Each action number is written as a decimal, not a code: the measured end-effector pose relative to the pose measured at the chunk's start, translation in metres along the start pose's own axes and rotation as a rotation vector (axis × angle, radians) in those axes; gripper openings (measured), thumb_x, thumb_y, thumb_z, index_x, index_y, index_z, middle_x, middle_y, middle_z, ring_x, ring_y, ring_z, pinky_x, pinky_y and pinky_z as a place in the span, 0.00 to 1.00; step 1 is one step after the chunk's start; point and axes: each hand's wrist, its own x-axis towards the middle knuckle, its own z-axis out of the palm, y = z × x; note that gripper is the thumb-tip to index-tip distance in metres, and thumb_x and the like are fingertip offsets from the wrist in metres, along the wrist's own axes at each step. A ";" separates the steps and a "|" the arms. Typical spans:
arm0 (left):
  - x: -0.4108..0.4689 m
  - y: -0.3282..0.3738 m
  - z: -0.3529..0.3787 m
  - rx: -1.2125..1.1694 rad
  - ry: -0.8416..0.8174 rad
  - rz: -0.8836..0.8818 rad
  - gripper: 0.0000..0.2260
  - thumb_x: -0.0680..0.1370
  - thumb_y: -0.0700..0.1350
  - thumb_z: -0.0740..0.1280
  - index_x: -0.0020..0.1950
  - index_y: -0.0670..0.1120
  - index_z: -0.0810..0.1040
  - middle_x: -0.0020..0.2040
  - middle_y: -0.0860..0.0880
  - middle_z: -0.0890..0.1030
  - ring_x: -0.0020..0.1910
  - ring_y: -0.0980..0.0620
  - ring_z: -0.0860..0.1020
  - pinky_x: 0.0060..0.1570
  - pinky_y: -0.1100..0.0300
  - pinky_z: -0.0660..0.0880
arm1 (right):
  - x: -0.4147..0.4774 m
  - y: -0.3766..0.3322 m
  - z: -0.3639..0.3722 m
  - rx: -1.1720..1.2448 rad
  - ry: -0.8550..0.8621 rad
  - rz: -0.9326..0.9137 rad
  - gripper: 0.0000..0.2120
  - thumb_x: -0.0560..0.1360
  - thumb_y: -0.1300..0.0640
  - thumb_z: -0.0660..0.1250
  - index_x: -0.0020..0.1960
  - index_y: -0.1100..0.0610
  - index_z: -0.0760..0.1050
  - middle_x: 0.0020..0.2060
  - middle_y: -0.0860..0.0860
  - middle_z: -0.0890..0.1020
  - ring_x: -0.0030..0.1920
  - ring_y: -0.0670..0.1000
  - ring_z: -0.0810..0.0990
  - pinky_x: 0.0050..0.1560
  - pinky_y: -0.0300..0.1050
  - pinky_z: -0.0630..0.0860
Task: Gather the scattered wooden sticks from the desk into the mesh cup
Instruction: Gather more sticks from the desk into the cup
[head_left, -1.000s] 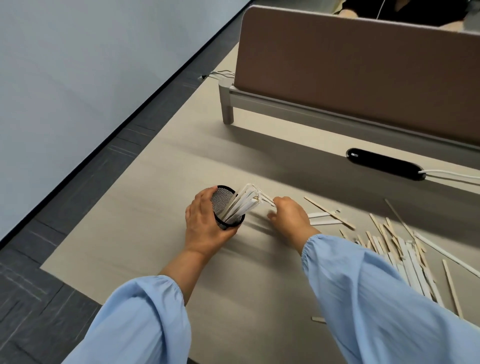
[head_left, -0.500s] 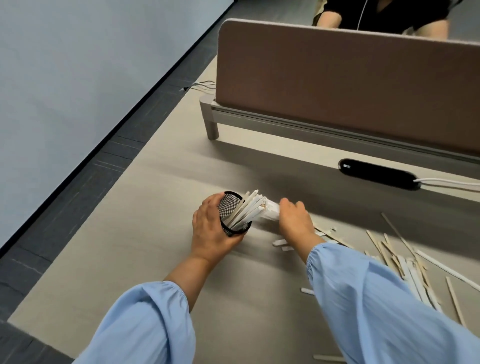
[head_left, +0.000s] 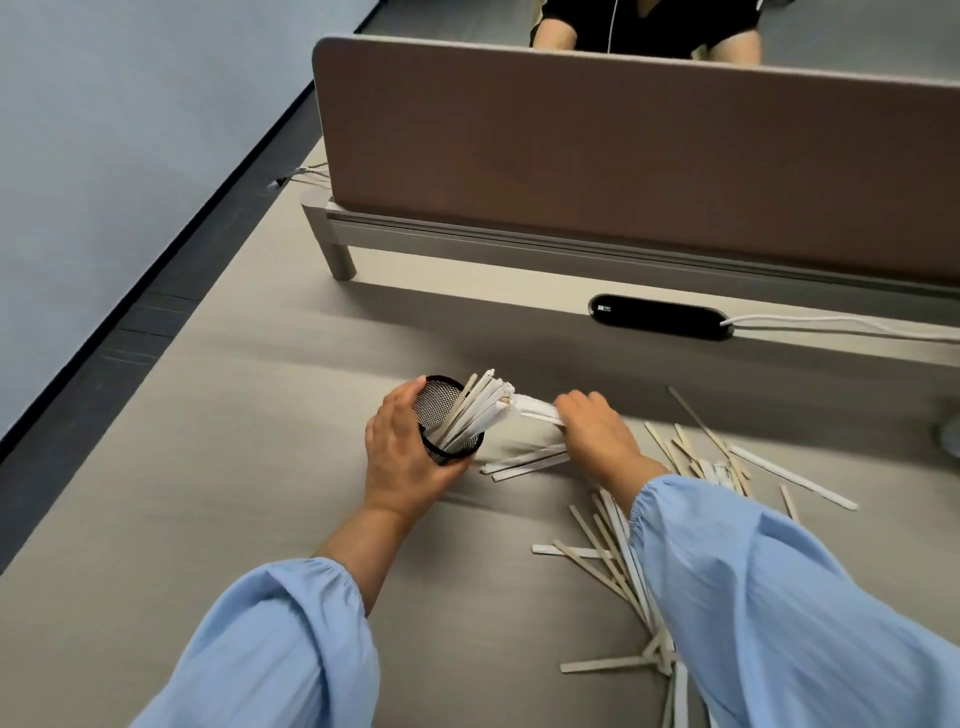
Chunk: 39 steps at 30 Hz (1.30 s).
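Flat wooden sticks (head_left: 470, 413) fan from the round black mesh cup (head_left: 448, 421).

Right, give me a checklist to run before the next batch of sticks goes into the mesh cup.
1. Mesh cup steadied: ok, left hand is wrapped around it.
2. Cup mouth facing the incoming sticks: ok, tilted toward the right hand.
3. Bundle gripped: ok, right hand closed on it.
4. Bundle inside the cup: not ok, its tips sit just outside the rim.
5. Room left in the cup: cannot tell.
6. Desk cleared: not ok, loose sticks remain.
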 end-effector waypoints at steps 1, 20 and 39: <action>0.000 -0.001 -0.001 0.002 0.018 -0.011 0.38 0.60 0.59 0.69 0.65 0.47 0.61 0.59 0.40 0.73 0.57 0.44 0.70 0.56 0.47 0.66 | 0.001 -0.001 -0.001 -0.003 -0.016 -0.066 0.11 0.74 0.67 0.54 0.51 0.54 0.68 0.55 0.57 0.75 0.55 0.59 0.71 0.50 0.48 0.66; -0.022 0.008 -0.011 0.061 0.047 -0.061 0.38 0.60 0.60 0.68 0.65 0.47 0.61 0.59 0.41 0.74 0.57 0.43 0.72 0.55 0.46 0.67 | -0.015 -0.012 0.022 -0.347 -0.126 -0.282 0.15 0.78 0.66 0.50 0.62 0.64 0.66 0.61 0.62 0.71 0.61 0.61 0.69 0.57 0.53 0.70; -0.030 0.057 0.017 -0.003 -0.022 -0.026 0.40 0.58 0.62 0.67 0.66 0.48 0.58 0.60 0.43 0.75 0.55 0.46 0.72 0.54 0.49 0.67 | -0.052 -0.064 -0.100 1.916 0.439 0.008 0.12 0.81 0.56 0.55 0.39 0.53 0.67 0.23 0.43 0.70 0.25 0.42 0.68 0.35 0.37 0.72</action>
